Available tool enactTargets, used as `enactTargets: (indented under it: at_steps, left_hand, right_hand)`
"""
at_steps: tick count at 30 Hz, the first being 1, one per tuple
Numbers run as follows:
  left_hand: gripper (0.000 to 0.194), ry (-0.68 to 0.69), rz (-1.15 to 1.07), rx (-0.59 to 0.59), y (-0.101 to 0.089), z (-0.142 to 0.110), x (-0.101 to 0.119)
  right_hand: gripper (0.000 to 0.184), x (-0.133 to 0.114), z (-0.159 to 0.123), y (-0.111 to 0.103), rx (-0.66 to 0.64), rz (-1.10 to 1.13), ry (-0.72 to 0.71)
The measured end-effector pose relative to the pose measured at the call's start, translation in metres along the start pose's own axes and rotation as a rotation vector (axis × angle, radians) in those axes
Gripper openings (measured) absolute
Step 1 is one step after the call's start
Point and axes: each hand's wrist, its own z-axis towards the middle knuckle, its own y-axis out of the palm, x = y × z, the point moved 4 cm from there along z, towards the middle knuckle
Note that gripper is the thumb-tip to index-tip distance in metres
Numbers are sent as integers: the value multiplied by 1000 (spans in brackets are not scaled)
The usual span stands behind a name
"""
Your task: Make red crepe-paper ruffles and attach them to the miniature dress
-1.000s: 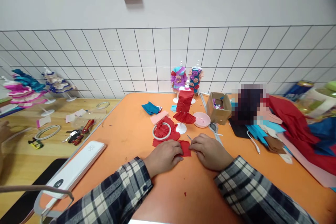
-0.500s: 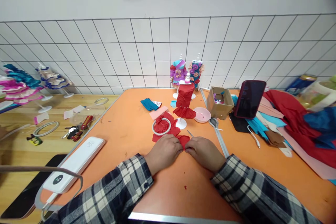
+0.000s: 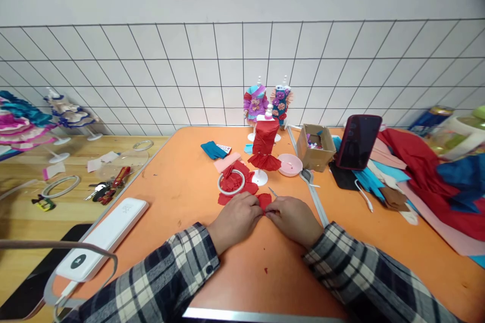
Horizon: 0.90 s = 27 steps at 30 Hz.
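Note:
Between my two hands lies a small piece of red crepe paper or cloth (image 3: pixel 265 200), its near edge pinched by both. My left hand (image 3: pixel 235 218) presses on its left part with curled fingers. Thumb and forefinger of my right hand (image 3: pixel 293 219) close on the right edge, close to the left fingertips. A thin pointed metal tip (image 3: pixel 272 191) juts out beyond the right hand; the rest of that tool is hidden. Just behind, a white ring (image 3: pixel 219 186) rests on more red pieces (image 3: pixel 248 174). A mini dress form in a red ruffled dress (image 3: pixel 265 139) stands beyond.
At the back are two dressed forms (image 3: pixel 255 103), a pink dish (image 3: pixel 290 165) and a cardboard box (image 3: pixel 315 156). On the right, a phone (image 3: pixel 358 141) stands near coloured strips (image 3: pixel 394 197). A white power bank (image 3: pixel 108 234) with a cable lies left.
The camera view has turned slightly, so the scene sits a little further left. My hands keep nearly the same pinch on the red piece.

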Motion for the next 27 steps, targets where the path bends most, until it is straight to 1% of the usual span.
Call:
enactTargets:
  at_steps: [3, 8, 12, 18, 24, 27]
  left_hand:
    - [28, 3, 6, 3, 1, 0, 0]
    - [22, 5, 26, -1, 7, -1, -1]
    - [21, 23, 37, 1, 8, -1, -2]
    - [24, 19, 45, 7, 3, 0, 0]
    - [22, -15, 46, 7, 8, -1, -4]
    - [23, -10, 48, 3, 10, -1, -3]
  right_hand:
    - [23, -1, 1, 1, 18, -19, 11]
    - [22, -5, 0, 3, 42, -69, -22]
    - [24, -4, -1, 4, 37, -129, -22]
    - [24, -1, 1, 6, 26, -136, -31]
    - [27, -3, 0, 5, 44, -110, -64]
    - [27, -2, -1, 5, 35, -140, -45]
